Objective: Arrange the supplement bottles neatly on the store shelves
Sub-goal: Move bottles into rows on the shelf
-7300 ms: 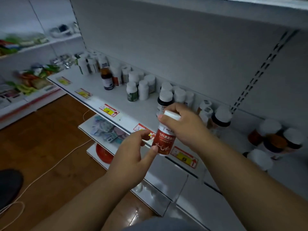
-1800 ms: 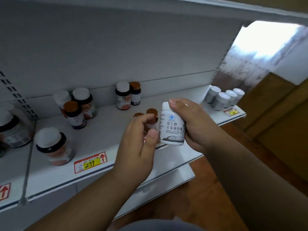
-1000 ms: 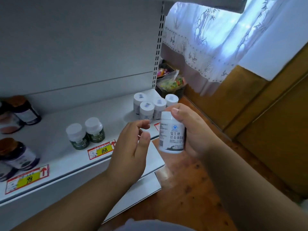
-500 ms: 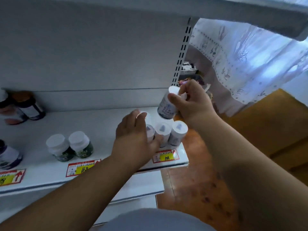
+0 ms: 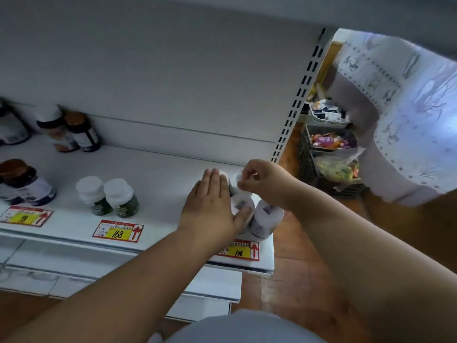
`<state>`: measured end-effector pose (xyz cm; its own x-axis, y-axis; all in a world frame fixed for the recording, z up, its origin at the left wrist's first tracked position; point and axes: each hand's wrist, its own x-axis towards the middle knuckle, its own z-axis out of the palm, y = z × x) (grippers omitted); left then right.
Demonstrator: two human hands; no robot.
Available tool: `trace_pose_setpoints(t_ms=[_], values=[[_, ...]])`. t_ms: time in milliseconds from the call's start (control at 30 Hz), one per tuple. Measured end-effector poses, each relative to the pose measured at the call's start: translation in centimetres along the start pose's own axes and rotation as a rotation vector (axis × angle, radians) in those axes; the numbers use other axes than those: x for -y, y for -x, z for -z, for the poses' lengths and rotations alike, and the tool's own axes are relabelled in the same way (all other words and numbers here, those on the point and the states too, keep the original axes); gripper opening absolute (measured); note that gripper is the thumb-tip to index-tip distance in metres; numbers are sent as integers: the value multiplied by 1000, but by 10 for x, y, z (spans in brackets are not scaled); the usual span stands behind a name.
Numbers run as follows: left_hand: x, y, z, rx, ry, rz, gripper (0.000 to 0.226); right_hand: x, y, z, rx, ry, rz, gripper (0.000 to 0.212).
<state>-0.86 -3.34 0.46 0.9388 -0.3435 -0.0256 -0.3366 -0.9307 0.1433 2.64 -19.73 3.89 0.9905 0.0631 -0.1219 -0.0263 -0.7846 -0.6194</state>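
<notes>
Crowding is the risk: right hand (image 5: 265, 184) fingers pinch a white bottle (image 5: 236, 181) into the cluster steadied by flat, open left hand (image 5: 212, 206), and a nudge could tip the outer bottle (image 5: 268, 217) off the shelf (image 5: 160, 174) end.

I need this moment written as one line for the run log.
right hand: fingers on cap of rear white bottle | left hand: flat against white bottle group | site: shelf right end, above 108 tag

White bottles (image 5: 265, 216) half-hidden under both hands; far-left jars (image 5: 11, 129) blurred, edge-cropped.
</notes>
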Motion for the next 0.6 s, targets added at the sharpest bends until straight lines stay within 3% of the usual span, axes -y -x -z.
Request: trace_pose_setpoints(t_ms=[233,600], values=[[2,-1,-4,-25,-20,-12,85,-4,-6,-1,75,104,36,9],[6,0,4,-44,64,-25,82,4,-1,-6,-116,-1,-36,9]])
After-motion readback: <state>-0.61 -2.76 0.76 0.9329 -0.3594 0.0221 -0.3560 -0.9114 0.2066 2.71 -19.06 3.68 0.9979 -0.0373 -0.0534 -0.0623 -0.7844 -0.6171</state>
